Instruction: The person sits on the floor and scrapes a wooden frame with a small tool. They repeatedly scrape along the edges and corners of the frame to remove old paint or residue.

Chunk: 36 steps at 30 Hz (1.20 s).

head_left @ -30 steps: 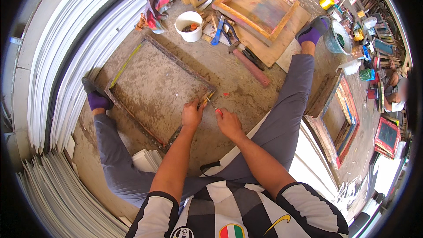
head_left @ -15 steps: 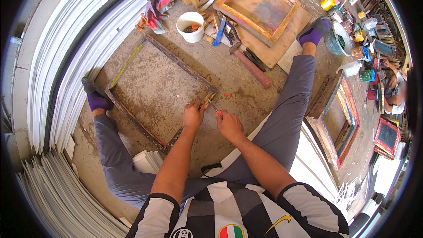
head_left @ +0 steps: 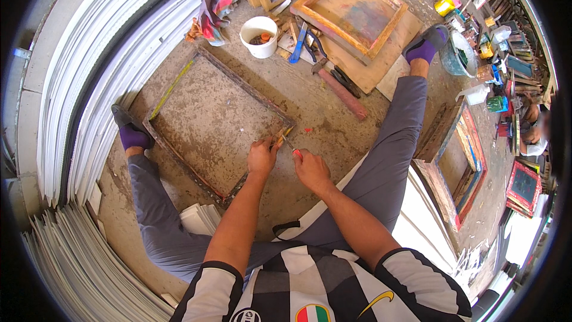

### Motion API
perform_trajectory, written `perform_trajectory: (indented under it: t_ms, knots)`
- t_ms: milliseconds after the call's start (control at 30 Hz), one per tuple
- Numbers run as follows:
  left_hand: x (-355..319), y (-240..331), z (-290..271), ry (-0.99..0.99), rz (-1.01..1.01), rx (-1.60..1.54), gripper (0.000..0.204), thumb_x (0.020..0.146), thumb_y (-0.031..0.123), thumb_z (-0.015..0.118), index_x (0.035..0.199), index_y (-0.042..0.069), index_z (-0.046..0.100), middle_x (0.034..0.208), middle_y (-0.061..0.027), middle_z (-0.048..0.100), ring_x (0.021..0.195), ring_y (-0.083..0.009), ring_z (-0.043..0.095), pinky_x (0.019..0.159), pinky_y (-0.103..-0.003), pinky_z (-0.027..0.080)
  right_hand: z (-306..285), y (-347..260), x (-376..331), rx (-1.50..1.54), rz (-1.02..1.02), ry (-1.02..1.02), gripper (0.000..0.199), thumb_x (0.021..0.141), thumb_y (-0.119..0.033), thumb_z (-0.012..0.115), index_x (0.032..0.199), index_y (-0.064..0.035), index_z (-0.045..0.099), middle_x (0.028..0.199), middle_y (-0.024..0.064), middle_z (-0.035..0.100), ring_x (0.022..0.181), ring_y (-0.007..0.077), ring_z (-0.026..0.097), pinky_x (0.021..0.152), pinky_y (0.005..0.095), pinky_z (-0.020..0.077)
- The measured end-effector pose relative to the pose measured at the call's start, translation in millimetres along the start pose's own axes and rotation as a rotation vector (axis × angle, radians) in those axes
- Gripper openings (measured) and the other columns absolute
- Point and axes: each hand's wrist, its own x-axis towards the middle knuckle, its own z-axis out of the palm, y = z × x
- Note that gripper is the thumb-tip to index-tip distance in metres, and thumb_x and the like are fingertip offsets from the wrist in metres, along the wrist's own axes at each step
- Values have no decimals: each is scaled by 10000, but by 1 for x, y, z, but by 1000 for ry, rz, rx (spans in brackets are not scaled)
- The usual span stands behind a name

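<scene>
A worn wooden frame (head_left: 241,90), dark with stained edges, lies on the concrete floor between my legs. My left hand (head_left: 262,158) is closed around its near right side, close to the corner. In my right hand (head_left: 312,170) is a screwdriver (head_left: 296,152) with a red handle, fingers wrapped round it. Its thin metal shaft points up and left, and the tip is at the frame's corner beside my left fingers. Whether the tip is wedged in or only touches the wood, I cannot tell.
Beyond the frame are a white bucket (head_left: 259,37), a blue utility knife (head_left: 298,45), pliers (head_left: 311,40) and a hammer (head_left: 339,89). White sheets (head_left: 128,30) are stacked at left. Wooden frames (head_left: 351,15) lie ahead, another (head_left: 456,158) at right. Paint containers and a seated person (head_left: 532,128) are at far right.
Both hands keep their grips, and the screwdriver tip stays at the frame's corner. At the far right, the other person's arms have shifted slightly.
</scene>
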Motion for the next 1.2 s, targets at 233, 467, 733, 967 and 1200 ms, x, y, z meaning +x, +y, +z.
perform_trajectory:
  t_ms: [233,467,733,967,1200]
  knots:
    - [0,-5,3,7,10,9,398,888,335,758,1179,66,723,1007,-193,713,972,-391,668,832,-480,548,0,-4,-2,-21,2,5,353,1023,-334,516,1065,-18,667,896,287,700,883,497,676,803,583,524]
    - [-1,2,-2,-5,2,2,380,897,318,749,1179,65,718,967,-197,704,968,-396,666,836,-487,541,-7,-12,-2,-65,45,-46,364,1026,-340,519,1109,-22,674,937,275,720,929,474,700,832,573,543]
    - [2,-3,0,-13,30,9,344,901,318,740,1134,66,725,955,-198,701,949,-397,669,817,-493,540,-5,-19,-1,-84,39,-82,384,1036,-332,497,1097,-2,682,972,282,717,953,481,693,851,578,535]
    - [0,-1,-4,-25,15,-3,381,907,346,734,1155,56,727,999,-195,715,958,-390,674,827,-481,545,-9,-18,-3,-38,63,-75,371,1037,-320,491,1139,-15,676,968,285,711,944,484,682,847,573,531]
    - [2,-8,3,15,60,2,367,903,345,739,1141,66,733,975,-203,718,950,-390,679,823,-479,547,-12,-25,-4,-87,64,-73,375,1037,-328,495,1126,-10,673,972,288,713,959,489,683,862,575,531]
